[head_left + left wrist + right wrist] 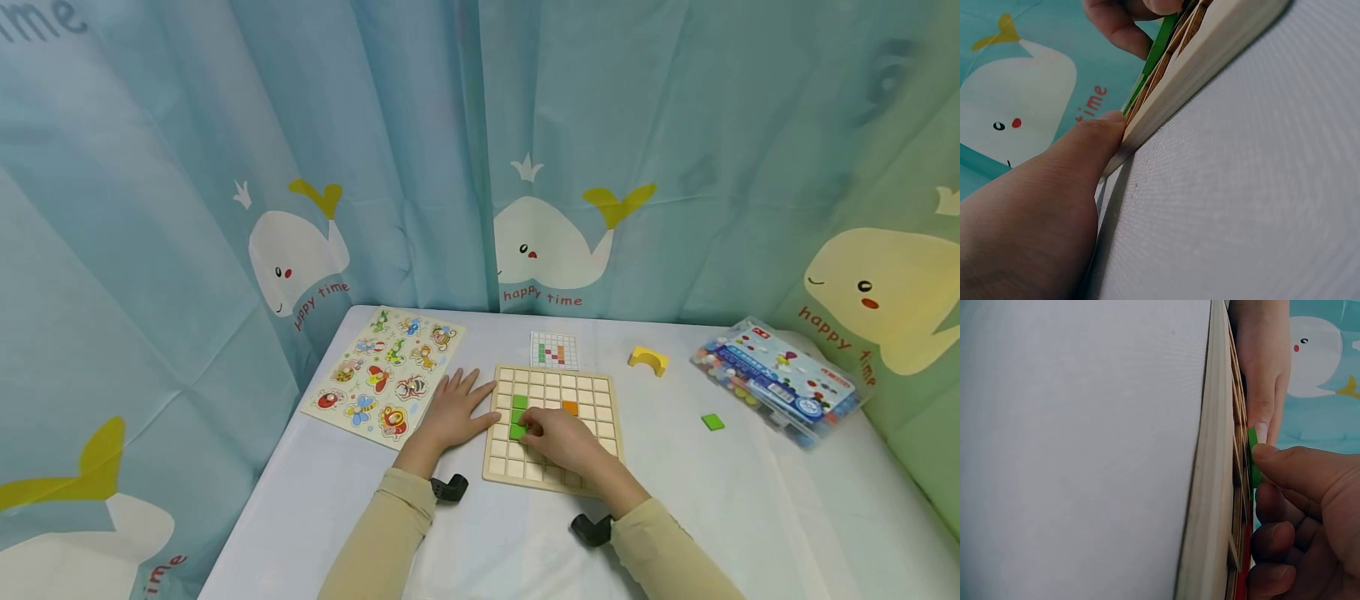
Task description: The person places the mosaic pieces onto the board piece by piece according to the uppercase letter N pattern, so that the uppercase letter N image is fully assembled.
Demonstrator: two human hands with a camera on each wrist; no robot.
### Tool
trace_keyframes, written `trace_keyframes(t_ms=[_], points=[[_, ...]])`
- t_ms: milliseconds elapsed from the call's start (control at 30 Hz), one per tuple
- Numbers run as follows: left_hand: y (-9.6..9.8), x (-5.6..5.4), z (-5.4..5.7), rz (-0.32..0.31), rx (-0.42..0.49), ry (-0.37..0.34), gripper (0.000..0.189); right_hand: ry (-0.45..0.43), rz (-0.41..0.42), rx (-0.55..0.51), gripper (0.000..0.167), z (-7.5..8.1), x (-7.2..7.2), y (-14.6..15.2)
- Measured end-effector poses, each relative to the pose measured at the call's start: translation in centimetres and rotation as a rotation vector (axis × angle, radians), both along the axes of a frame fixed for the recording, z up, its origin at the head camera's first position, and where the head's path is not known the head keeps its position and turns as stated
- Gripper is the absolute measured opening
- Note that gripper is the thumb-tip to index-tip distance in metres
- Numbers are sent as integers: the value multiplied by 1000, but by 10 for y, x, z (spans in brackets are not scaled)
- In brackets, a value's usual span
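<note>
A wooden grid board (555,382) lies on the table, with a column of green square tiles (519,402) in its left part and an orange tile (570,408) right of the middle. My right hand (564,439) reaches over the board and pinches a green tile (1253,456) between thumb and fingers, at the lower end of that column. The hand covers part of the grid; a red edge (1247,544) shows beneath it in the right wrist view. My left hand (452,410) lies with fingers spread at the board's left side, its thumb (1094,140) touching the edge.
Behind the board lies a pattern card (554,350). An insect picture puzzle (390,375) is at the left. Toward the right are a yellow arch block (648,360), a loose green tile (712,422) and a clear plastic box (783,379) of colourful pieces. Curtains (420,150) hang behind the table.
</note>
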State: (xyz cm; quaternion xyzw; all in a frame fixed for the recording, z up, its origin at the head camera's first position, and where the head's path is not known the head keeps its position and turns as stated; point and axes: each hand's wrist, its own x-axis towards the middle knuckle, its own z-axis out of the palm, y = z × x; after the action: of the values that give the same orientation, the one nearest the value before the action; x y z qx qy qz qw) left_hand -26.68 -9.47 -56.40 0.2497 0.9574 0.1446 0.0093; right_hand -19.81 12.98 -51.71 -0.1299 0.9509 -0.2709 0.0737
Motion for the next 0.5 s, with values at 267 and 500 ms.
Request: trace_keyframes(t_ms=[267, 500], points=[[0, 0, 0, -4, 7, -2, 68, -8, 8, -17, 21, 0, 0, 1], [0, 0, -2, -2, -3, 7, 69, -9, 3, -11, 21, -1, 1, 1]])
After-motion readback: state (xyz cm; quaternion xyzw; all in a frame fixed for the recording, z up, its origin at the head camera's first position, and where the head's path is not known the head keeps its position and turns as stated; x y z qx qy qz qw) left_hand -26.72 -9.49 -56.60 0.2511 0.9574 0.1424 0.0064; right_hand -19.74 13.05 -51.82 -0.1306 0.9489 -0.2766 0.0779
